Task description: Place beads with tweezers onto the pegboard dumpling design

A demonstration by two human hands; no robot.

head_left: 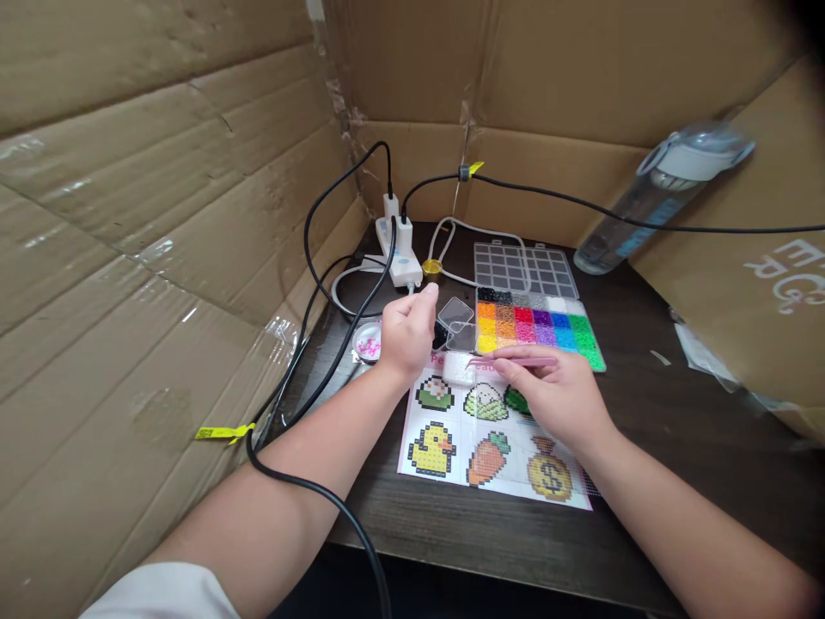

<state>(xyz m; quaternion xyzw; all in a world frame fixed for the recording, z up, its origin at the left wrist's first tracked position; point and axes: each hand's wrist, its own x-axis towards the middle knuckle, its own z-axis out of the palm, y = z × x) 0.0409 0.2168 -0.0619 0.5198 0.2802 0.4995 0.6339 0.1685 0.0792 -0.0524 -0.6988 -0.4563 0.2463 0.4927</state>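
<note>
My right hand pinches pink tweezers, whose tips point left over a small box of white beads. That box lies on the top edge of a printed pattern sheet showing a duck, a carrot and a money bag. My left hand is closed above the sheet's upper left corner; what its fingers hold, if anything, is hidden. Just left of it sits a round dish with pink and white beads. A sorted bead case of many colours stands behind my right hand, its clear lid folded back.
Small clear containers and a gold-coloured round item stand behind my left hand. A white power strip carries black cables, one crossing over my left forearm. At the back right leans a clear bottle. Cardboard walls surround the dark table.
</note>
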